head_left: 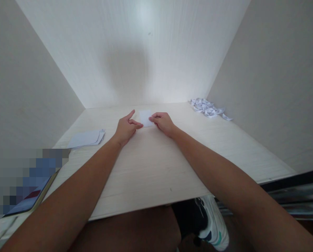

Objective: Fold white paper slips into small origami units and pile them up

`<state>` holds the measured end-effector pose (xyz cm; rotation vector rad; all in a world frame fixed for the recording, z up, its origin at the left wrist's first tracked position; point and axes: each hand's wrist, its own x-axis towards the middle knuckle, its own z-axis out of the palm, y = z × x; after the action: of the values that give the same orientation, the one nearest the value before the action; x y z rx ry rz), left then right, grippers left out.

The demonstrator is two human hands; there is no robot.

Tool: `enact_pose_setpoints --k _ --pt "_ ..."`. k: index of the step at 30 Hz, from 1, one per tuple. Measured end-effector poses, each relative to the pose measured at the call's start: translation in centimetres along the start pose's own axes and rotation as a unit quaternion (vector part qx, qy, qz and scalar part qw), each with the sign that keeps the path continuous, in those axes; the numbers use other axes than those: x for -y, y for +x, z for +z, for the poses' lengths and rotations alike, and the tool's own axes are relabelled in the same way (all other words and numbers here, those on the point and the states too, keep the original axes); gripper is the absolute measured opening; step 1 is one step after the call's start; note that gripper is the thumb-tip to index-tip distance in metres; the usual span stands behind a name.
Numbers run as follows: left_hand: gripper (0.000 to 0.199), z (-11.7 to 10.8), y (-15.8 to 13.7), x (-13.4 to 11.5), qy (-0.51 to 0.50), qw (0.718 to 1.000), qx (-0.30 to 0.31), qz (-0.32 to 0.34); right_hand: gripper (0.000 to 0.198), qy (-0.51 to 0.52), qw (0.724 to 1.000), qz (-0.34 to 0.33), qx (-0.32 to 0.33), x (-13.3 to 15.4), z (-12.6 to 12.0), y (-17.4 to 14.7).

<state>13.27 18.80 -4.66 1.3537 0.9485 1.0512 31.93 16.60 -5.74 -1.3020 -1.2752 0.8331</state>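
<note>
A small white piece of paper [145, 118] lies near the back of the pale desk, between my two hands. My left hand [127, 129] is at its lower left corner, with the thumb and a curled finger closed together there and another finger sticking out towards the back wall. At the right edge of the paper, my right hand [163, 123] pinches it between thumb and bent fingers. The remaining fingers of the right hand are curled and partly hidden.
A stack of white paper sheets [84, 138] lies to the left. In the back right corner is a heap of folded white paper strips [207, 107]. A tablet-like device [38, 196], partly blurred out, rests at the left front. Panels enclose the desk [146, 175] on three sides.
</note>
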Motion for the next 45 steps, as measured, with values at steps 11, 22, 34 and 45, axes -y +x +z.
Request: enact_pose_setpoints --k 11,22,34,45 --pt "0.107 -0.06 0.25 0.21 -0.025 0.999 -0.027 -0.01 0.024 0.002 1.0 -0.003 0.017 -0.19 -0.12 0.09" --pt "0.102 0.07 0.01 0.0 -0.038 0.998 -0.041 -0.013 0.023 0.003 1.0 -0.015 0.023 -0.46 -0.12 0.26" --pt "0.099 0.09 -0.07 -0.38 -0.055 0.997 -0.045 -0.019 0.023 0.0 0.999 -0.019 0.031 -0.1 -0.11 -0.06" --pt "0.095 0.0 0.21 0.09 -0.067 0.997 -0.049 0.006 0.024 -0.01 0.999 -0.019 0.045 0.03 -0.16 -0.07"
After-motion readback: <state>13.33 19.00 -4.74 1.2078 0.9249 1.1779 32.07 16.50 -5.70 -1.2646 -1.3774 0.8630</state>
